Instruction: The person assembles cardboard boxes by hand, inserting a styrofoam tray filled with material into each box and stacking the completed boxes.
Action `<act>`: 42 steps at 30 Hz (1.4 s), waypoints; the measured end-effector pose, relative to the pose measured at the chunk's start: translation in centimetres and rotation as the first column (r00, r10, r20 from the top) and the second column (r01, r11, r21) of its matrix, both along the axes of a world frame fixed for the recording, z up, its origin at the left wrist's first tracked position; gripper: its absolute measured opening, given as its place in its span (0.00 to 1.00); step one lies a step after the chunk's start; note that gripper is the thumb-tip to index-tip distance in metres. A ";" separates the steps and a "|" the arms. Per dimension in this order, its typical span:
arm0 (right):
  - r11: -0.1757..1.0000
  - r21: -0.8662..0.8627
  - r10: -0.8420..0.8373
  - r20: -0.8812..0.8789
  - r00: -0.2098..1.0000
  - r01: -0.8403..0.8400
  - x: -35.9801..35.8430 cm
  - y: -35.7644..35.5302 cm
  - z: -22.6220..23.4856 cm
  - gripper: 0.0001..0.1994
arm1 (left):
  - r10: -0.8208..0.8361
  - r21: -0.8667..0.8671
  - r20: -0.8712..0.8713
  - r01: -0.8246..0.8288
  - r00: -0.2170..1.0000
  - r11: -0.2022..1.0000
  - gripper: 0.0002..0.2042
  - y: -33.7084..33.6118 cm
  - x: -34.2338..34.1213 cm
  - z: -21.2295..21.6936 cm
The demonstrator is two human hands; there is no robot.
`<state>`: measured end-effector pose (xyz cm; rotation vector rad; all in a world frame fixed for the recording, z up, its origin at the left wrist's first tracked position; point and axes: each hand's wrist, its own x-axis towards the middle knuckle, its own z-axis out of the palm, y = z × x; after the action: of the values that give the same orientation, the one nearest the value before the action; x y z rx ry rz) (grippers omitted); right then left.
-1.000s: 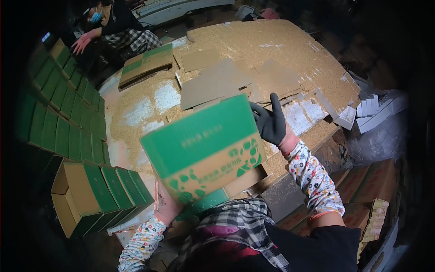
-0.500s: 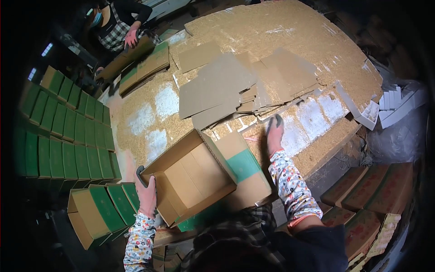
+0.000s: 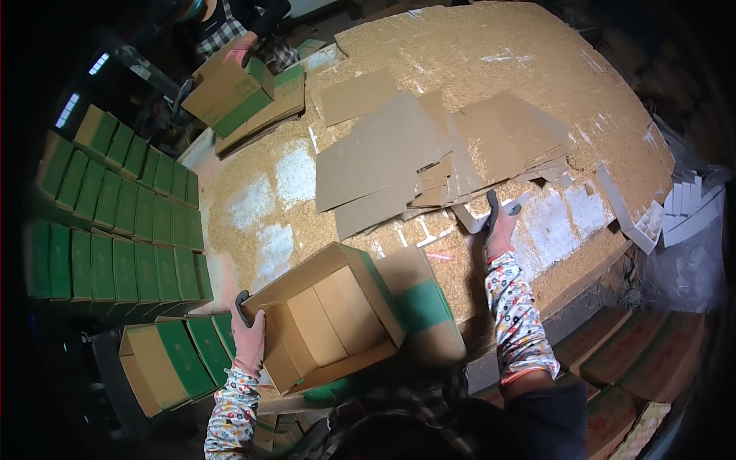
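My left hand [image 3: 248, 337], in a pink glove with dark fingertips, grips the left wall of an open, empty cardboard box [image 3: 337, 318]. The box is brown inside, with a green band outside, and tilts so that its opening faces up. Under its right side lies a flat brown piece with a green band [image 3: 424, 307]. My right hand [image 3: 501, 228], in a matching glove, is closed around a bent white cardboard strip [image 3: 471, 220] at the near edge of the loose cardboard sheets [image 3: 376, 157]. Its fingers partly hide the strip.
Rows of green-banded boxes [image 3: 115, 207] stand stacked at left. A co-worker's gloved hand [image 3: 244, 47] holds a box [image 3: 230, 92] over a flat pile at the far left. White inserts [image 3: 652, 222] lie at the worktable's [image 3: 491, 31] right edge; brown boxes [image 3: 606, 345] stand below.
My right hand has closed on the white strip and pulled it partly out by the sheets. The left hand still holds the box. The co-worker's box has opened out and turned.
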<state>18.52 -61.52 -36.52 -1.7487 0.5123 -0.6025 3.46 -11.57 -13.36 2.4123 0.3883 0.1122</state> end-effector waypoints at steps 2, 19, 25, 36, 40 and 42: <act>0.986 -0.162 0.038 -0.084 0.996 -0.051 -2.9 -2.8 1.0 0.21 | -0.034 -0.025 0.057 0.036 0.998 0.999 0.23 0.3 -0.4 -0.6; 0.613 0.510 0.636 0.135 0.760 -0.604 -18.4 3.7 21.3 0.18 | 0.041 -0.941 0.176 0.156 0.984 0.299 0.10 4.5 2.6 -5.6; 0.292 0.299 0.956 -0.073 0.284 -0.908 -11.7 15.8 32.8 0.17 | -0.254 -0.492 0.591 0.592 0.765 0.638 0.20 0.5 0.7 0.0; 0.601 -0.283 0.786 0.041 0.616 -0.748 -13.4 21.1 24.6 0.33 | -0.097 -0.247 0.151 0.133 0.984 0.960 0.17 5.4 0.2 -4.8; 0.772 -0.626 0.311 0.220 0.925 -0.110 -1.9 9.8 20.5 0.27 | -0.077 -0.129 -0.001 0.076 0.997 0.989 0.17 3.2 0.0 -3.4; 0.554 -0.827 -0.358 -0.136 0.924 0.093 2.2 3.6 14.7 0.42 | 0.011 -0.051 -0.030 -0.012 0.999 0.999 0.18 3.6 -0.7 -3.6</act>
<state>20.76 -57.95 -21.83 -2.7230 0.7520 -0.8547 2.80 -7.98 -16.99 2.3641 0.4139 0.0704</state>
